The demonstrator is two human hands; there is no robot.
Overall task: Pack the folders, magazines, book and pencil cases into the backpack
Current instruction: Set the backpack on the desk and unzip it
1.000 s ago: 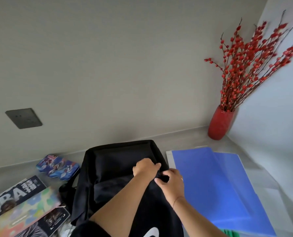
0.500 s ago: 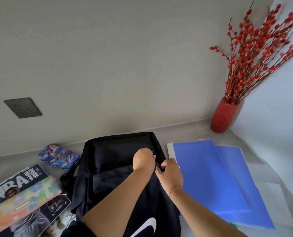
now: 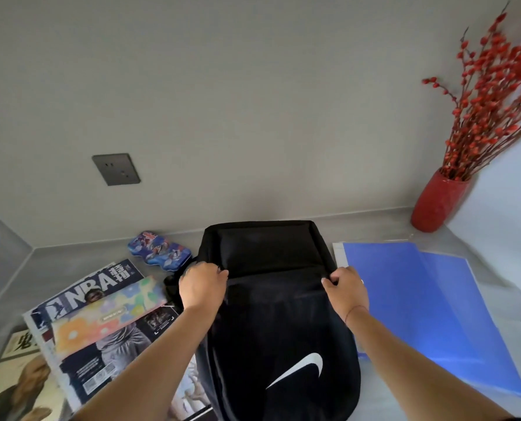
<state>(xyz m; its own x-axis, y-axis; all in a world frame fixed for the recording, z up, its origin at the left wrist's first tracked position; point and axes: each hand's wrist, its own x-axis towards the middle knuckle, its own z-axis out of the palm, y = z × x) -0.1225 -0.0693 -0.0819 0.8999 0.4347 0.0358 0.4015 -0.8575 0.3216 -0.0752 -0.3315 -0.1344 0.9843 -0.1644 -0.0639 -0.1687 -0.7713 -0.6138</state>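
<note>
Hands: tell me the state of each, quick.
Left hand: fingers curled, gripping the black backpack near its top.
Right hand: pinching the same backpack's fabric on the opposite side.

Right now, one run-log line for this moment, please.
left grip pinches backpack left side | right grip pinches right side | folders, magazines, pencil cases: beside backpack, unpacked

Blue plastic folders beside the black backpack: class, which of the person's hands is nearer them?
Right. The right hand grips the black fabric backpack at its right edge, beside the flat blue plastic folders; the left hand grips its left edge, on the far side from them.
</note>
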